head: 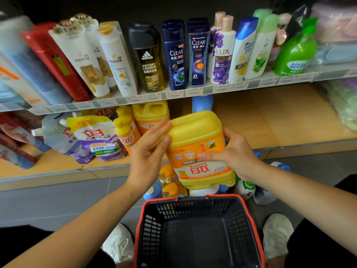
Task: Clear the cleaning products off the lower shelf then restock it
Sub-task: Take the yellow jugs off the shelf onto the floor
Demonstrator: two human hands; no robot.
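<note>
I hold a big yellow detergent jug (199, 146) upside down in front of the lower shelf (251, 122). My left hand (148, 151) grips its left side and my right hand (233, 153) grips its right side. Another yellow jug (150, 115), small yellow bottles (125, 130), refill pouches (96, 140) and a blue bottle (202, 102) stand on the lower shelf. Several bottles (170, 182) lie on the floor under the jug.
A black basket with a red rim (197, 231) sits empty on the floor between my white shoes. The upper shelf (173, 93) holds shampoo and body wash bottles. Boxes (13, 144) crowd the lower shelf's left end. Green packs (345, 105) sit at far right.
</note>
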